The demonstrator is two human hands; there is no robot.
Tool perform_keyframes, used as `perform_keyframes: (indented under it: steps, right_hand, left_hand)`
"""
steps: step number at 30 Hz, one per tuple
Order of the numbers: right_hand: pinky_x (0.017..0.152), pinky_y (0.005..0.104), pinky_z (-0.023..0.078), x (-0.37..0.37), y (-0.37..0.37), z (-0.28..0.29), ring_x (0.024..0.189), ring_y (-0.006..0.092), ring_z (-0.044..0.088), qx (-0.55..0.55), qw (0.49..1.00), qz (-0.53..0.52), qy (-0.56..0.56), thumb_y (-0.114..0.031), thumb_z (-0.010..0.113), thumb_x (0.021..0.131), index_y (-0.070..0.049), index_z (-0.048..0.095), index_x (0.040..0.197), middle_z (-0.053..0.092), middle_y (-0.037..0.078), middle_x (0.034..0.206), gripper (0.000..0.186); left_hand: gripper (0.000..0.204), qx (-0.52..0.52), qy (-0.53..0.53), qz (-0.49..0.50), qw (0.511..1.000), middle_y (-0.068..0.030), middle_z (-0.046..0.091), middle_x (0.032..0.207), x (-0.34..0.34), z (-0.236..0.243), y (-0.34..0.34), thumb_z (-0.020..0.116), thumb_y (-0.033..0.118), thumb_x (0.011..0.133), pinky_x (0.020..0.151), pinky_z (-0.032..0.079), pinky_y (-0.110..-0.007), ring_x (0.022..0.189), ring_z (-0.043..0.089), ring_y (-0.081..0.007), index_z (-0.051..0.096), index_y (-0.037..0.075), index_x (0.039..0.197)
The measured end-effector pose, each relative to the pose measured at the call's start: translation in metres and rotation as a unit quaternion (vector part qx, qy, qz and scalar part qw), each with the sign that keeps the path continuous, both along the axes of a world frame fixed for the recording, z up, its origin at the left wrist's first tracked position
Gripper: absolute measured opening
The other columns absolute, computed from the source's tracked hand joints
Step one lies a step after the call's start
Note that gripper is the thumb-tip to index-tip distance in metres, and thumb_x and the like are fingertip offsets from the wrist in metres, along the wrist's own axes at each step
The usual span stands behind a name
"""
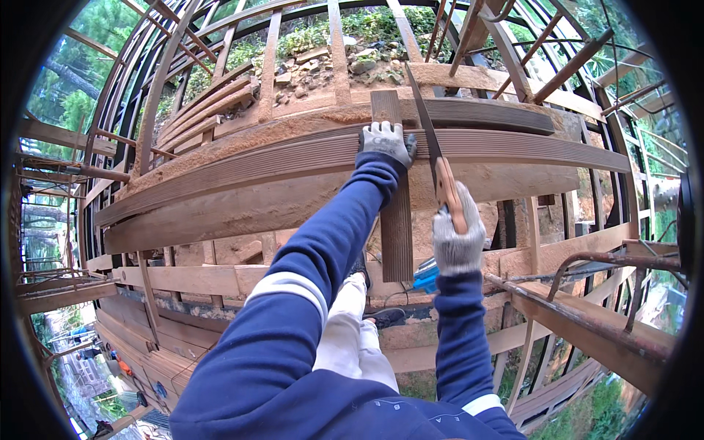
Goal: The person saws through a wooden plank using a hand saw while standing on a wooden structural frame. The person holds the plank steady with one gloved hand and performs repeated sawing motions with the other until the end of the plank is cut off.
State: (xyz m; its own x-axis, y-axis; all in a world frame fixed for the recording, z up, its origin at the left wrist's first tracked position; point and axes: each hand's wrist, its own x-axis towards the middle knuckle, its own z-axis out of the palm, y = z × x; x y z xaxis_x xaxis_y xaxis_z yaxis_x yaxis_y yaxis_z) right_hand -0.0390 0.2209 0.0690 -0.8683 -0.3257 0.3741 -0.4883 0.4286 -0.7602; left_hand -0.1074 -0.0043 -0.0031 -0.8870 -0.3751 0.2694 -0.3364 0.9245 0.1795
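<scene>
My right hand (460, 238), in a pale knit glove, is wrapped round the wooden handle of a handsaw (425, 121). Its long dark blade points away from me and lies across the long grooved deck board (257, 165), just right of my left hand (386, 142). That hand, gloved in white and grey, is clamped over a short grooved board (397, 242) where it crosses the long one. The short board runs toward me over the long board's near edge. Whether the saw teeth have cut into the wood cannot be made out.
A wide plank (293, 202) lies under the long board, and a dark board (484, 116) lies beyond it. Stacked timber strips (209, 110) rest at the far left. Open joists surround me, with rubble (359, 62) below. A blue tool (427, 275) sits near my feet; rusty bars (609, 260) stand right.
</scene>
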Motion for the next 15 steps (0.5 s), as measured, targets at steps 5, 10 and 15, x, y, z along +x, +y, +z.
perform_keyframes:
  steps: [5,10,15]
  right_hand:
    - [0.102,0.0414,0.057,0.103,0.084,0.034,0.12,0.0431,0.068,0.086,0.996,0.032,-0.016,0.008,0.063,0.08,0.006,0.058,0.14,0.065,0.029,0.136,0.061]
    - [0.103,0.0369,0.054,0.141,0.107,0.043,0.124,0.0285,0.067,-0.033,0.979,0.011,-0.201,0.005,0.055,0.089,0.007,0.056,0.143,0.065,0.024,0.138,0.054]
    - [0.078,0.0321,0.06,-0.023,-0.012,-0.013,0.091,0.019,0.07,0.034,0.997,0.013,0.067,-0.002,0.063,0.093,0.005,0.059,0.14,0.072,0.016,0.115,0.047]
  left_hand:
    - [0.043,0.023,-0.022,0.006,0.999,-0.0168,0.07,0.108,0.011,0.002,-0.008,0.058,0.046,0.096,0.096,0.045,-0.05,0.107,0.063,-0.0334,0.071,0.007,0.109]
    - [0.042,0.033,-0.013,0.007,0.999,-0.0171,0.069,0.105,0.008,0.006,-0.002,0.057,0.045,0.096,0.097,0.045,-0.049,0.105,0.063,-0.0343,0.072,0.007,0.108]
    - [0.043,0.028,-0.032,-0.003,0.999,-0.017,0.068,0.112,0.001,0.002,0.002,0.056,0.046,0.097,0.098,0.044,-0.051,0.11,0.062,-0.0345,0.071,0.008,0.111]
